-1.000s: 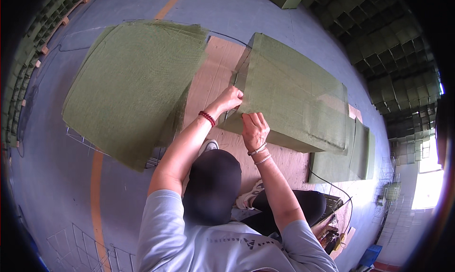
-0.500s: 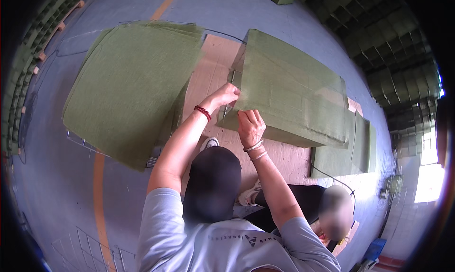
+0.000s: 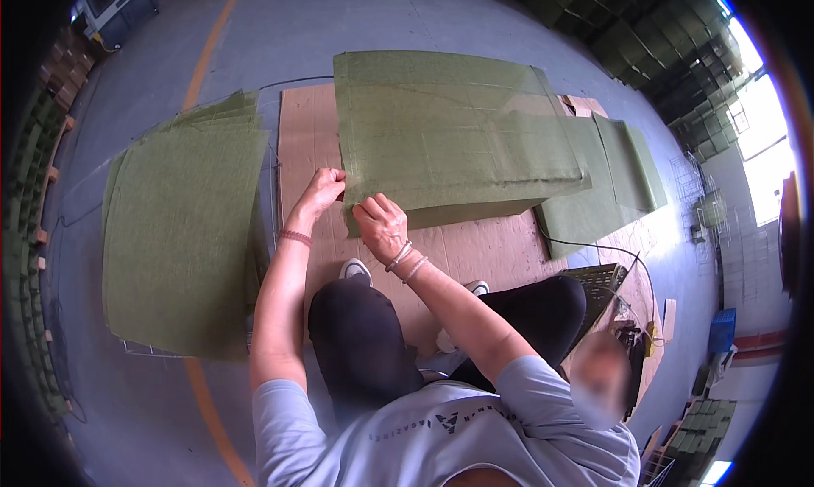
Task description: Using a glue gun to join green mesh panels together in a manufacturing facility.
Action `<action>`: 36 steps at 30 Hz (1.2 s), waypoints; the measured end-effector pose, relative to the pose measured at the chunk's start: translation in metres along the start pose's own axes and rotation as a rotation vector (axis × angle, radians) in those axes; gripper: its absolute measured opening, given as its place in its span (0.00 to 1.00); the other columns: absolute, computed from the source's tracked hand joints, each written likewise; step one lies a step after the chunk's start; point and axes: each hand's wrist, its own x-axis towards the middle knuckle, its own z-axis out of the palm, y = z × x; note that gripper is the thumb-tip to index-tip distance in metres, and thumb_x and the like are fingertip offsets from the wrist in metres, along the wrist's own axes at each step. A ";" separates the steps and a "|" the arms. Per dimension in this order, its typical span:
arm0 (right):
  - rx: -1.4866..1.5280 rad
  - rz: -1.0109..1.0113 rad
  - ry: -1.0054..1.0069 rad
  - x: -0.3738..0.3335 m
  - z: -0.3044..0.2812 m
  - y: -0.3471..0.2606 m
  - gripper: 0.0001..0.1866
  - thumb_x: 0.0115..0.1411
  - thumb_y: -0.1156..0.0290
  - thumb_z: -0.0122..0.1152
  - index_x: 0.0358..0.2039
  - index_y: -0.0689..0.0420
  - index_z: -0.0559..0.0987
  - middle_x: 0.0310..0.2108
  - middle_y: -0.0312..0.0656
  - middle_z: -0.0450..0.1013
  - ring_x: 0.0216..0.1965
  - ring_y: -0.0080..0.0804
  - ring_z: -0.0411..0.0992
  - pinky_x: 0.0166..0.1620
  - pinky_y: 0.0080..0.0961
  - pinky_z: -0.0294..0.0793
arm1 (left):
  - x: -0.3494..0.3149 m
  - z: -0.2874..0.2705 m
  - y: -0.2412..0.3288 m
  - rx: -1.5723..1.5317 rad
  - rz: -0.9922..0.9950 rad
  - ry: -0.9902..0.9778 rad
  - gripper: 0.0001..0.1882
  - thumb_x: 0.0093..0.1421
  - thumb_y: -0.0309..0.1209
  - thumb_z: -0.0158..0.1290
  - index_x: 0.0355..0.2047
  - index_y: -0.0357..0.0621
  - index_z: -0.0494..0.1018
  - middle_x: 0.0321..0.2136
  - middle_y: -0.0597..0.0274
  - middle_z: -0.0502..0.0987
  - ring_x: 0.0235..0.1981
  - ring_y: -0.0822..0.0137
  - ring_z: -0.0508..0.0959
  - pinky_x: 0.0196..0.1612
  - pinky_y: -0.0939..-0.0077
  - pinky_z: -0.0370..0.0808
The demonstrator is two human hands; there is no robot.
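Note:
A boxy form covered in thin green fabric (image 3: 449,122) lies in front of me, and faint straight lines show through its top. At its near left corner, my left hand (image 3: 319,192) has its fingers closed on the fabric's edge. Right beside it, my right hand (image 3: 381,224) is closed in a pinch on the same cover, just along the near edge. The two hands are a short gap apart. What lies under the fabric at that corner is hidden by the hands and cloth.
Brown cardboard (image 3: 307,118) lies under the covered form. To the left is a stack of green fabric sheets (image 3: 182,241) with wire showing below. Another green fabric piece (image 3: 610,160) lies right, near a black cable (image 3: 593,248). Green stacks (image 3: 653,50) stand along the far right.
The whole view has shifted, so the covered form and both hands appear farther left. Both hands stay closed at the same corner; the wire seen at its left end no longer shows clearly.

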 end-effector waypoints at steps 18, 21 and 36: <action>-0.011 0.022 0.015 0.001 -0.007 0.000 0.05 0.41 0.71 0.56 0.22 0.54 0.73 0.25 0.36 0.63 0.30 0.32 0.67 0.32 0.29 0.69 | -0.040 0.015 0.020 0.289 -0.080 0.409 0.29 0.57 0.55 0.53 0.14 0.40 0.71 0.10 0.66 0.70 0.13 0.77 0.70 0.17 0.81 0.65; -0.007 0.039 0.018 0.004 -0.008 -0.002 0.06 0.39 0.73 0.57 0.22 0.54 0.72 0.24 0.35 0.63 0.29 0.32 0.67 0.30 0.28 0.69 | -0.049 0.022 0.025 0.213 -0.149 0.268 0.26 0.57 0.50 0.56 0.14 0.42 0.70 0.11 0.67 0.69 0.13 0.78 0.68 0.17 0.82 0.63; 1.151 1.340 0.098 -0.066 -0.007 0.012 0.14 0.54 0.57 0.67 0.29 0.55 0.78 0.22 0.27 0.71 0.22 0.16 0.68 0.24 0.17 0.65 | -0.054 0.025 0.003 0.115 -0.002 0.191 0.19 0.59 0.39 0.58 0.14 0.49 0.67 0.14 0.79 0.63 0.17 0.84 0.63 0.23 0.84 0.67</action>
